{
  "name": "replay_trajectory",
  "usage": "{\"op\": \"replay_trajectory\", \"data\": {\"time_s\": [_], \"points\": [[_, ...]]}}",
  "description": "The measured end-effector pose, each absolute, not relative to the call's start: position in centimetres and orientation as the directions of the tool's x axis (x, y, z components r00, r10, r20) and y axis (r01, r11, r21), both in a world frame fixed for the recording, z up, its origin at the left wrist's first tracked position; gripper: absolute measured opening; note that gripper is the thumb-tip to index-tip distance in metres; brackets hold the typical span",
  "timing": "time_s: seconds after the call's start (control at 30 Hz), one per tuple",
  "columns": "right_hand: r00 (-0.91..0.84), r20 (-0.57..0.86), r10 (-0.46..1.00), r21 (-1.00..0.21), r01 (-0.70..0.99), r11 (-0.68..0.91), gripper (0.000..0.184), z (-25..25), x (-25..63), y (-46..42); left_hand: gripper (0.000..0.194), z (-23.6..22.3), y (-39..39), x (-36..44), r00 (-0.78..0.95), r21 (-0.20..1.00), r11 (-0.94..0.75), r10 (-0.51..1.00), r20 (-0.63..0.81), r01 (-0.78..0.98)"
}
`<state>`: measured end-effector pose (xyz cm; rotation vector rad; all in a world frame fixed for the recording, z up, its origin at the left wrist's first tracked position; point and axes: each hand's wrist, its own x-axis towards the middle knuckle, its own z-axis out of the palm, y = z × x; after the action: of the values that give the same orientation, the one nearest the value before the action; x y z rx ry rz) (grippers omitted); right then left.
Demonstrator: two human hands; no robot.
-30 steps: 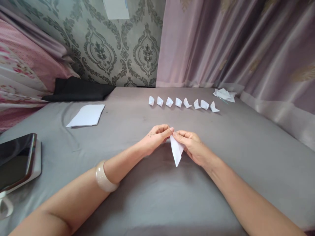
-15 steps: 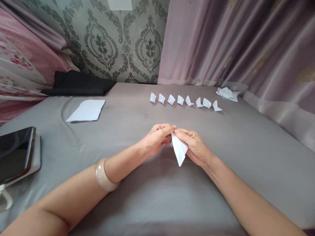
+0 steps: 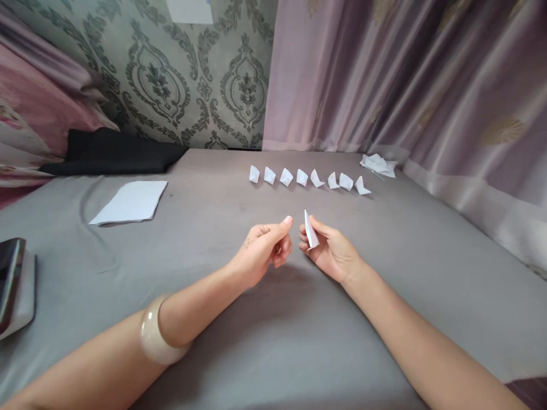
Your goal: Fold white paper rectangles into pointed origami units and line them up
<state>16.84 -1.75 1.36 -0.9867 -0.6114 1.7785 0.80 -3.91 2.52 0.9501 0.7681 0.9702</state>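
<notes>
My right hand [image 3: 331, 250] grips a small piece of folded white paper [image 3: 311, 232] between thumb and fingers, its narrow edge turned towards me and its point upward. Just left of it, apart from the paper, my left hand [image 3: 265, 247] is closed, with the fingers curled and the thumb laid along the top. Nothing shows in it. Both hands are above the grey cloth [image 3: 273, 341]. Beyond them, several small folded white paper pieces [image 3: 286, 177] stand in a row.
A stack of white paper sheets [image 3: 130, 203] lies at the left, with a black cloth [image 3: 115, 151] behind it. Loose white papers [image 3: 379, 165] lie at the far right near the curtain [image 3: 333, 74]. A dark-topped device [image 3: 15, 285] sits at the left edge.
My left hand has let go of the folded paper and moved apart from it. The paper has turned upward in my right hand. The view has shifted slightly right.
</notes>
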Motion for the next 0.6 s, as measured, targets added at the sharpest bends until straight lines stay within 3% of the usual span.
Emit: {"op": "replay_trajectory", "data": {"time_s": [0.17, 0.33, 0.47, 0.6], "points": [[-0.044, -0.241, 0.970, -0.858, -0.458, -0.234, 0.028, 0.8, 17.2, -1.4, 0.038, 2.5, -4.6, 1.1, 0.501, 0.928, 0.254, 0.861, -0.089, -0.273], [0.053, -0.097, 0.994, -0.943, -0.325, -0.075, 0.034, 0.5, 17.6, -1.3, 0.024, 2.0, -4.1, 1.1, 0.489, 0.921, 0.284, 0.863, -0.125, -0.266], [0.114, 0.087, 0.990, -0.988, -0.117, 0.100, 0.032, 0.3, 17.9, -1.2, 0.022, 1.9, -3.9, 1.2, 0.420, 0.955, 0.257, 0.891, -0.174, -0.150], [0.058, 0.205, 0.977, -0.976, 0.083, 0.200, 0.032, 0.1, 18.0, -1.3, 0.023, 1.4, -3.9, 1.2, 0.400, 0.970, 0.221, 0.902, -0.164, -0.101]]}}
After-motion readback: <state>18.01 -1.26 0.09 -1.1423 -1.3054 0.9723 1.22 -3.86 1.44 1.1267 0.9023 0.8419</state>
